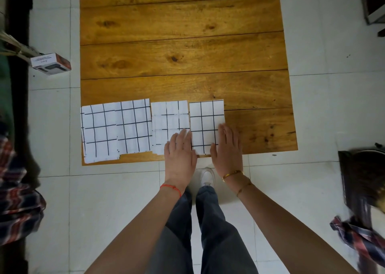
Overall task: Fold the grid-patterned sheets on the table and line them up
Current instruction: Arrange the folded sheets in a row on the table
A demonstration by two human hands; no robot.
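Here, both flat, open hands (203,148) press a folded grid paper sheet (206,125) onto wood.

a wooden table (183,50) stands on a pale tiled floor (312,111). three grid-patterned sheets lie in a row along its near edge: a wide sheet (116,127) at the left, a narrower middle sheet (169,119) just beside it, and a folded right sheet (206,119) touching the middle one. the left hand (180,150) lies flat, fingers straight, over the seam between the middle and right sheets. the right hand (227,146) presses flat on the right sheet's near right corner. a small box (51,63) sits on the floor, left of the table.
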